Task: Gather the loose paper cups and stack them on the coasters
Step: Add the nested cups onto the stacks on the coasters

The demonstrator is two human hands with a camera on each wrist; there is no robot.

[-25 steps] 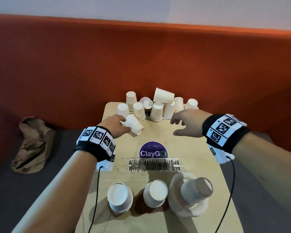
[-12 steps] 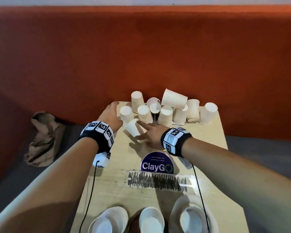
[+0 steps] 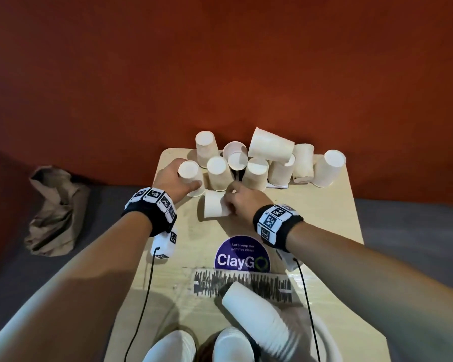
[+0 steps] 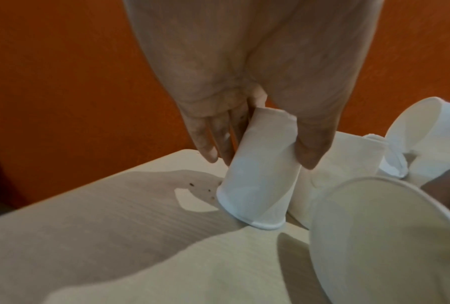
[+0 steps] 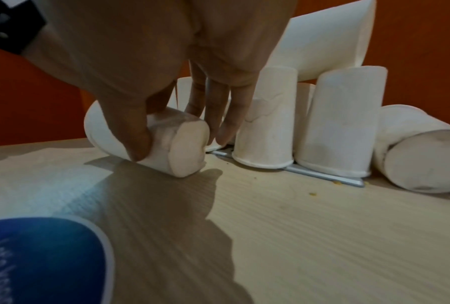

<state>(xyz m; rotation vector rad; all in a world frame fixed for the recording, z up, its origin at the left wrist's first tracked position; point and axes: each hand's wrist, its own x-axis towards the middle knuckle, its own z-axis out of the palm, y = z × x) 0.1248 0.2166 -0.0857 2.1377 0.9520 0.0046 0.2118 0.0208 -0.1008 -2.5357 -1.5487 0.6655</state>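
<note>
Two hands work at the far end of a pale wood-grain bench [image 3: 324,218]. The left hand [image 3: 171,180] has its thumb and fingers [image 4: 208,144] wrapped round an upside-down cup [image 3: 191,178] at the left of the cluster; the left wrist view shows that cup [image 4: 260,164] tilted, with part of its rolled rim on the wood. The right hand [image 3: 242,202] pinches a cup lying on its side [image 3: 213,207] between thumb and fingers [image 5: 229,123], its flat base [image 5: 186,148] facing the wrist camera.

Behind them stands a group of loose paper cups [image 3: 256,173], all plain white and tapered, most upside down and empty, one propped sideways on top of others [image 3: 271,146], one leaning at the right end [image 3: 327,168]. At the near edge, stacks of cups [image 3: 256,320] are partly out of view; what they stand on is unclear.

A round purple sticker [image 3: 242,257] reads "ClayGo" and "Let's keep our pantries clean". Below it is a strip of clear tape with black scribble [image 3: 242,283]. A crumpled brown paper bag [image 3: 54,212] lies left of the bench.
</note>
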